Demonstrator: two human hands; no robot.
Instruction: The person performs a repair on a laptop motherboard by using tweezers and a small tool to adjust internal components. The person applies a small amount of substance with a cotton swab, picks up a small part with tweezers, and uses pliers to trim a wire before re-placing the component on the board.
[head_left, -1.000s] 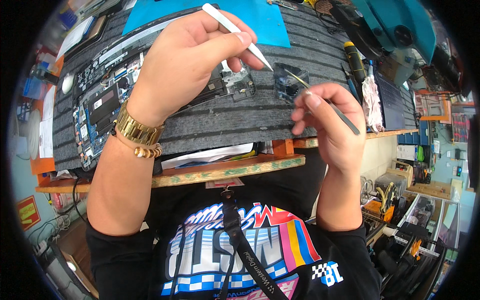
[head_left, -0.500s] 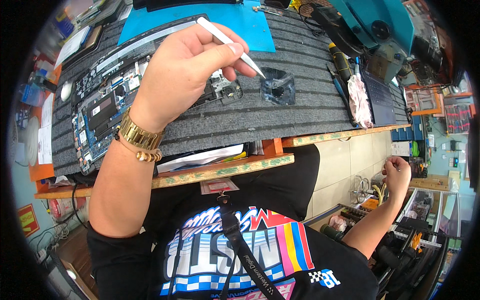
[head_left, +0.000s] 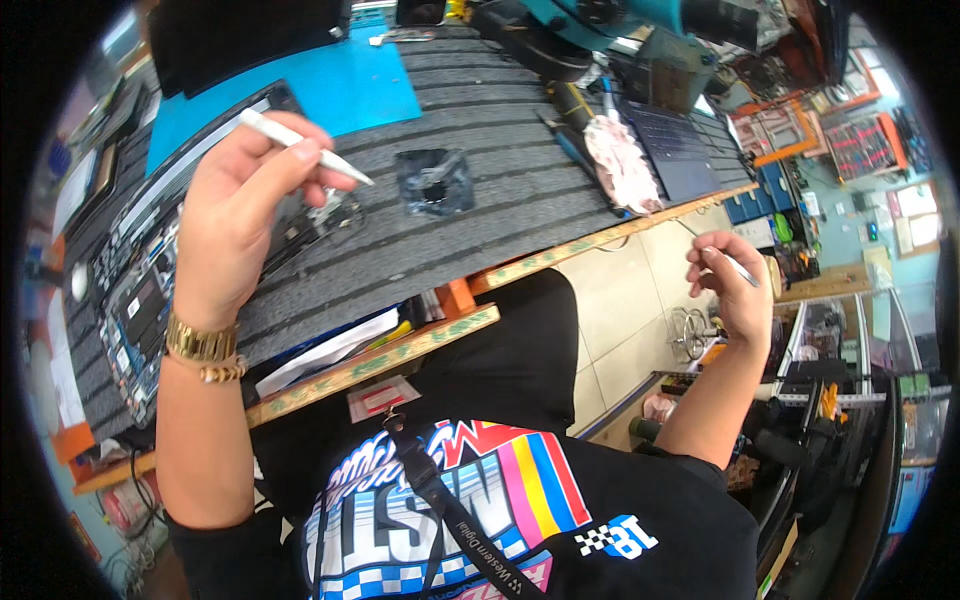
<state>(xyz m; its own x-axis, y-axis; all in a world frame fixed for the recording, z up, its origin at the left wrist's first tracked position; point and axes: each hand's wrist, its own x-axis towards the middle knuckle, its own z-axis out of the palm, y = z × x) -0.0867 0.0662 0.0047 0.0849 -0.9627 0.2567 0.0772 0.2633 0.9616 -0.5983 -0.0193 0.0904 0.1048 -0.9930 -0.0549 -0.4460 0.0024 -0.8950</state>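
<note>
The head view shows the biggest change on the right: a second ago the right hand (head_left: 735,290) had its tool over the dark plastic square (head_left: 415,170), and now that hand is out past the bench's wooden front edge (head_left: 620,235), above the tiled floor (head_left: 620,290). From where I stand, its thumb and fingers are pinched on a slim metal tool (head_left: 741,268) (tweezers, by the look of them), whose thin end points back toward the bench; half a second ago I could hardly make that tool out. Whether the tips grip anything is too small to tell.

The left hand (head_left: 235,215) has kept its place by the opened laptop (head_left: 140,310), clamped on a white pointed tool (head_left: 340,165) with thumb against fingers. Its point, which was over the margin of the plastic square half a second ago, now appears just short of the left side. The square itself lies flat on the grey striped mat (head_left: 520,150), a black round patch showing near its middle, between the opened laptop and a crumpled pale cloth (head_left: 620,165).

I'd take this as a break in the close work: one tool waits near the square, the other is well away from it.
</note>
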